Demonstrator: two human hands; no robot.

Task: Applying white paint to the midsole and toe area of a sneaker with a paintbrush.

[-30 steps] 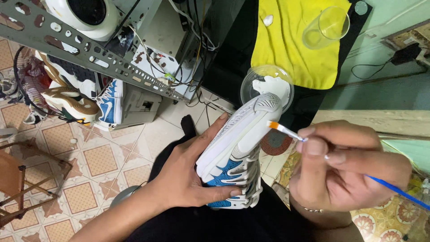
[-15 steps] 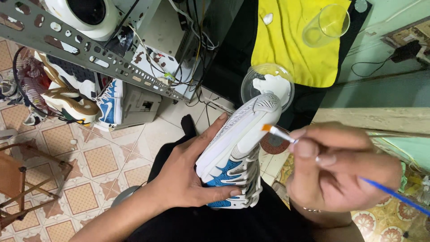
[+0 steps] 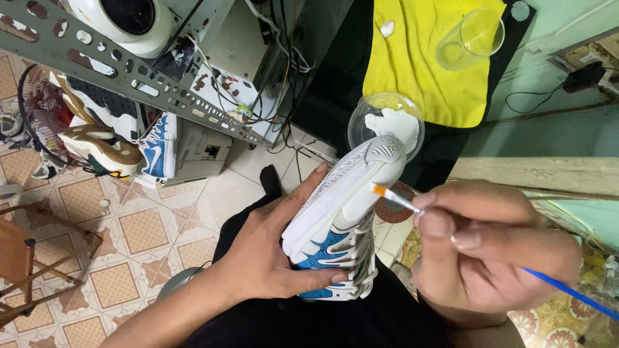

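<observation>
Left hand (image 3: 271, 258) grip holds one white-blue sneaker (image 3: 342, 225); right hand (image 3: 490, 251) grip pinches one paintbrush (image 3: 400, 200), tip touching sneaker.

Single head-worn view, steeply downward and close over lap, tiled floor (image 3: 193, 212) beyond.

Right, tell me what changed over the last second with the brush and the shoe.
The right hand drew the paintbrush slightly left and up along the white sole of the sneaker, its orange tip staying against it. The left hand kept the same grip on the shoe. The clear dish of white paint and the yellow cloth did not move.
</observation>
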